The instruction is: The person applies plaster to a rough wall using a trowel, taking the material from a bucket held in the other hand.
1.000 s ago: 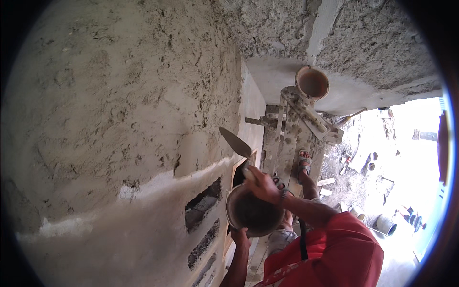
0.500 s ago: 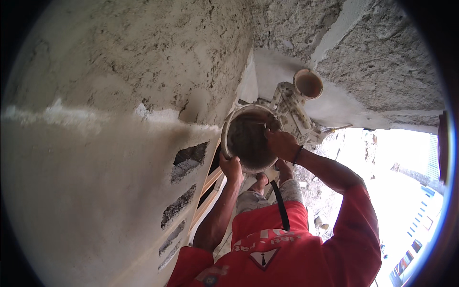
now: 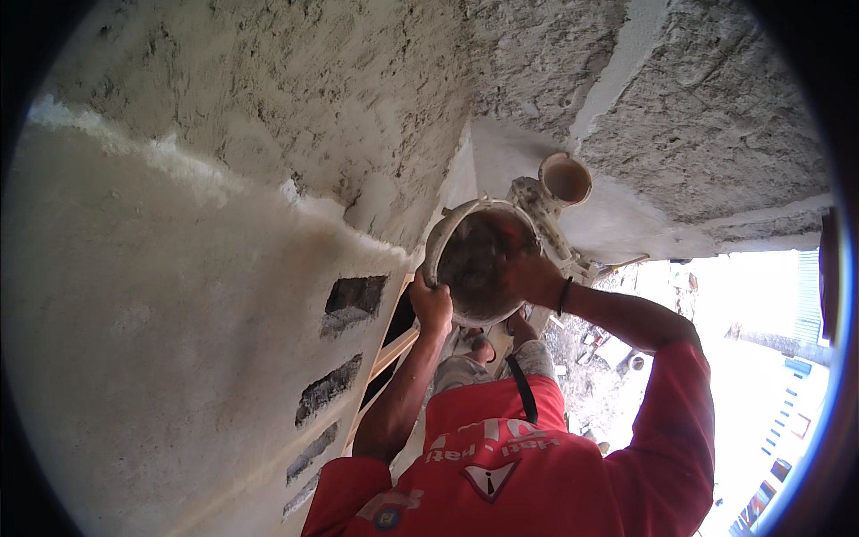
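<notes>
Fingers: the left hand (image 3: 432, 304) has its fingers (image 3: 420, 285) curled over the left rim of a round, mortar-caked metal pan (image 3: 479, 264), clenched on it; the right hand (image 3: 535, 279) grips the pan's right rim, fingers wrapped around the edge.
Pan: held up at head height between both hands, tilted so its dark, wet-looking inside faces the camera; it touches nothing but the hands, as far as can be seen.
Wall: rough grey plastered wall (image 3: 268, 98) rises just beside the pan on the left, with a smoother pale band (image 3: 161, 340) below it and dark rectangular gaps (image 3: 353, 300) showing brickwork.
Nearby: a second pale, mortar-crusted bucket (image 3: 565, 177) sits above and behind the pan, on a splattered scaffold frame (image 3: 555, 237).
Clothing: red long-sleeved shirt (image 3: 501, 465), dark band on the right wrist (image 3: 564, 295).
Risk: the pan looks heavy and slick with mortar; I judge a wet rim could slip through either grip, tipping it towards the face or down past the scaffold to the ground well below.
</notes>
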Demonstrator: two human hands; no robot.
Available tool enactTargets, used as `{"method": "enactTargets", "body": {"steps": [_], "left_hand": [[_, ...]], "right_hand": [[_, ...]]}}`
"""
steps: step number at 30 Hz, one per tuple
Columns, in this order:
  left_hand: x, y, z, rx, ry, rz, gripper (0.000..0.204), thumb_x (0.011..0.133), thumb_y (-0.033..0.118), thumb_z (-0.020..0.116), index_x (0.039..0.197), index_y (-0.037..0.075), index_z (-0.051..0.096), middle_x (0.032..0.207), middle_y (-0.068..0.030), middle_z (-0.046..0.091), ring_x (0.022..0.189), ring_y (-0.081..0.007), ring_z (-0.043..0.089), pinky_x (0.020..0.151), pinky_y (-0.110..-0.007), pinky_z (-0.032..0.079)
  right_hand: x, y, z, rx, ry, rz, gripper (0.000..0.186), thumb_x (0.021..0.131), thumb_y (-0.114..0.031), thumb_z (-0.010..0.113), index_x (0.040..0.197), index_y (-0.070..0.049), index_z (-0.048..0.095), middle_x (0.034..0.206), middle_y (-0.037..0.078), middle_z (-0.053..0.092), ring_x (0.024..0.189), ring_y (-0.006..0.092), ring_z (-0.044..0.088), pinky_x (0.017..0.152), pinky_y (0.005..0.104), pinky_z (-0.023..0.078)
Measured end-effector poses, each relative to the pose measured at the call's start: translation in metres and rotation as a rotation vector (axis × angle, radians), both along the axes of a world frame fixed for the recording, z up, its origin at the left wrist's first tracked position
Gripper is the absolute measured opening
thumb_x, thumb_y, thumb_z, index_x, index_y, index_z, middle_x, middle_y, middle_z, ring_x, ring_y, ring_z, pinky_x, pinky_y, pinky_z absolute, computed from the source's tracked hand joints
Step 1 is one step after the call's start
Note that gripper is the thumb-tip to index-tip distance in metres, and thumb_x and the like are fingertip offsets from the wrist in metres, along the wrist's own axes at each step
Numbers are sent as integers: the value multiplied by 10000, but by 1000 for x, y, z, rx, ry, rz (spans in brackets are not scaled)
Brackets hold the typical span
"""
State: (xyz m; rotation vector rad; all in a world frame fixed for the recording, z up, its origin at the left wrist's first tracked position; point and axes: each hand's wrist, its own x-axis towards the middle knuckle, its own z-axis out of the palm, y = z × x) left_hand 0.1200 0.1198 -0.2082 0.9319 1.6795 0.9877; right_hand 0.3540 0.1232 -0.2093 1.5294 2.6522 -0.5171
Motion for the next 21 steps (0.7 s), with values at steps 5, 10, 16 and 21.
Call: {"method": "enactTargets", "body": {"steps": [5, 10, 16, 21], "left_hand": [[0, -7, -4, 40, 65, -11, 538, 679, -95, 515, 1211, -26, 553, 1084, -175, 623, 1012, -277, 606, 916, -352, 443], [31, -14, 14, 94, 287, -134, 524, 695, -76, 539, 1212, 5, 572, 1097, -173, 651, 1053, -299, 622, 947, -369, 443], [42, -2, 20, 67, 151, -151, 551, 702, -80, 565, 1246, 8, 565, 1145, -187, 650, 1090, -321, 620, 965, -385, 443], [40, -3, 24, 98, 64, -197, 542, 713, -100, 519, 1245, -5, 563, 1146, -171, 650, 1085, -295, 619, 961, -368, 443]], "right_hand": [[10, -42, 49, -120, -39, 56, 390, 810, -204, 608, 1149, -14, 580, 809, 119, 664, 784, 285, 695, 583, 394, 566], [19, -19, 66, -108, -138, -147, 287, 843, -288, 588, 999, -62, 670, 847, 107, 693, 801, 271, 699, 681, 379, 569], [23, -1, 36, -344, -73, 83, 279, 829, -286, 579, 846, -34, 698, 853, 142, 686, 792, 237, 697, 652, 353, 568], [57, -7, -16, -618, 271, 167, 323, 830, -173, 588, 1144, -108, 629, 755, 109, 647, 605, 209, 637, 568, 376, 547]]}}
